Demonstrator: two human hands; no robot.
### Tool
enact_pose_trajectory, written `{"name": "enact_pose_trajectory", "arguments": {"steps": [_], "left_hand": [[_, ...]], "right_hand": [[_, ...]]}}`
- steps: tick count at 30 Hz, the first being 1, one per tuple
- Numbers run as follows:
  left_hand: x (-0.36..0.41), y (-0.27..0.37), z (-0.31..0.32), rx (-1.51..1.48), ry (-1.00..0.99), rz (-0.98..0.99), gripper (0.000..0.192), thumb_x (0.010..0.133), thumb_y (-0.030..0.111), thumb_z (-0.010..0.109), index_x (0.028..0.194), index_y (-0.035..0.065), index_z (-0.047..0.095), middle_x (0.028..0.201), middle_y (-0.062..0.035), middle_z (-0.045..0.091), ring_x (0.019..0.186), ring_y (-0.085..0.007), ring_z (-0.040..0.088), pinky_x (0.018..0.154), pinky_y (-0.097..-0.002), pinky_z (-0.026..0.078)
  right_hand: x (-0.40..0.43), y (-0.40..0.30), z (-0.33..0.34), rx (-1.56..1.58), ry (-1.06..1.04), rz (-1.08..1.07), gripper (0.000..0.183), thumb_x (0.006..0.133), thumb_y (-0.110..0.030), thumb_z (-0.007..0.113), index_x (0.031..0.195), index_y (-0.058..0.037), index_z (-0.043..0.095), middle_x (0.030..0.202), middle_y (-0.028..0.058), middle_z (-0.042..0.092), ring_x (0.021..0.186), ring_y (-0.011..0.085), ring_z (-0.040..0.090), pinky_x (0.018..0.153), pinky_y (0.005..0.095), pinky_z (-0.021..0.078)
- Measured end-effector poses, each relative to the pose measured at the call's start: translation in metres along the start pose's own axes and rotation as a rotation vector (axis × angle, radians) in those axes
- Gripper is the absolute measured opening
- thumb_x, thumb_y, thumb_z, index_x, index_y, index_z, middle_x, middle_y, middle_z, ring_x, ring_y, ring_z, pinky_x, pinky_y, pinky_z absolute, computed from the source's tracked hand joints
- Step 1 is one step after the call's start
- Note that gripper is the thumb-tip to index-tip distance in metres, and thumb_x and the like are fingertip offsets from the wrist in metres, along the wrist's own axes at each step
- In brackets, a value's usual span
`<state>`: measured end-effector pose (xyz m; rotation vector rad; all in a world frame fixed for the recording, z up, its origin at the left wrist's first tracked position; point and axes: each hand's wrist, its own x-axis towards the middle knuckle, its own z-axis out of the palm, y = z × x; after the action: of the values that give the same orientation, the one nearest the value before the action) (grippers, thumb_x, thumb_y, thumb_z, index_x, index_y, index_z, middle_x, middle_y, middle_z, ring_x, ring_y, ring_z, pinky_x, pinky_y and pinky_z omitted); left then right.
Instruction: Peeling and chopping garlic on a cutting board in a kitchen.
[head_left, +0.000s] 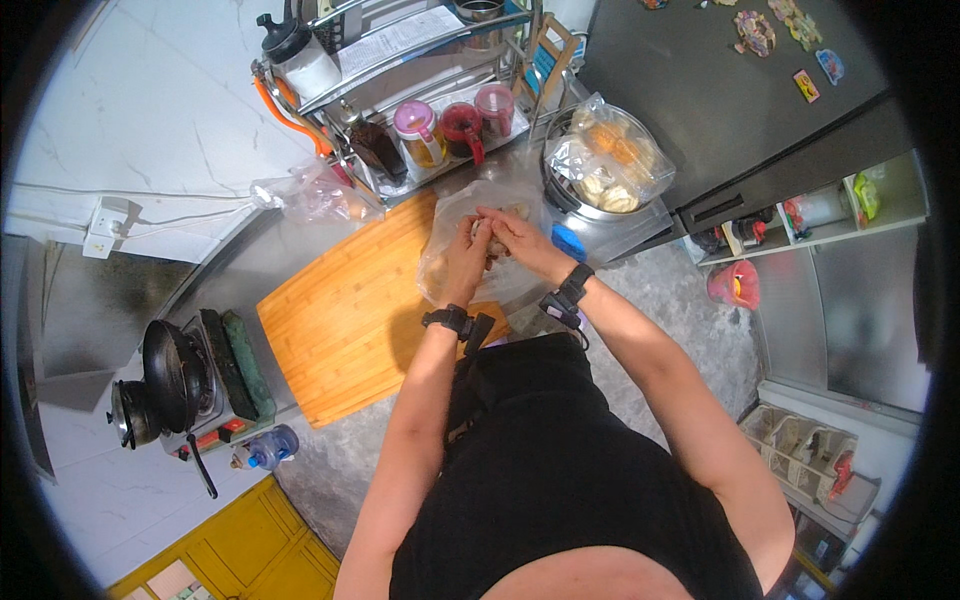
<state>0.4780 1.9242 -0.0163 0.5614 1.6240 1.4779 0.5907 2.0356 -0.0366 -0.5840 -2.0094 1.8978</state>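
Observation:
My left hand (465, 259) and my right hand (525, 241) meet at the fingertips over a translucent plastic bag (442, 214). Between them is a small pale-brown food piece (495, 246), partly covered by my fingers; its exact kind cannot be told. The bag lies spread at the right end of a bamboo cutting board (337, 307). More pale and brownish pieces show in the bag, just past my right fingers. Each wrist wears a black strap with a small device.
Behind the board stands a metal rack (390, 64) with lidded seasoning jars (420, 131). Right of the bag, a pot (559, 191) carries bagged buns (615, 161), near a dark refrigerator (675, 97). A wok (171, 375) sits on a gas stove at left, its handle sticking out.

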Motion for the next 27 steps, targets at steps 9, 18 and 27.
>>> {"name": "enact_pose_trajectory", "arguments": {"steps": [9, 18, 27], "left_hand": [[0.017, -0.021, 0.008, 0.041, 0.153, 0.256, 0.025, 0.106, 0.026, 0.053, 0.109, 0.0017, 0.054, 0.097, -0.0130, 0.063, 0.087, -0.0187, 0.061, 0.074, -0.0337, 0.050], [0.011, -0.009, 0.028, -0.151, 0.332, 0.231, 0.021, 0.107, 0.024, 0.045, 0.106, 0.0041, 0.053, 0.096, -0.0068, 0.058, 0.086, -0.0174, 0.058, 0.077, -0.0327, 0.051], [0.012, -0.014, 0.027, -0.504, 0.271, 0.007, 0.022, 0.107, 0.029, 0.043, 0.116, 0.0110, 0.053, 0.101, -0.0048, 0.061, 0.086, -0.0157, 0.064, 0.059, -0.0289, 0.050]], "right_hand": [[0.006, -0.001, 0.017, 0.488, 0.033, 0.153, 0.047, 0.110, -0.032, 0.048, 0.148, -0.0041, 0.046, 0.134, 0.0075, 0.060, 0.121, 0.0151, 0.058, 0.099, 0.0304, 0.0476], [0.011, 0.001, 0.032, 0.636, 0.168, 0.152, 0.033, 0.109, -0.029, 0.047, 0.130, -0.0056, 0.057, 0.122, 0.0057, 0.063, 0.109, 0.0129, 0.060, 0.091, 0.0308, 0.0495], [0.007, -0.014, 0.024, 0.639, 0.114, 0.068, 0.032, 0.110, -0.038, 0.043, 0.115, -0.0102, 0.059, 0.131, 0.0062, 0.064, 0.106, 0.0128, 0.062, 0.085, 0.0288, 0.0519]]}}
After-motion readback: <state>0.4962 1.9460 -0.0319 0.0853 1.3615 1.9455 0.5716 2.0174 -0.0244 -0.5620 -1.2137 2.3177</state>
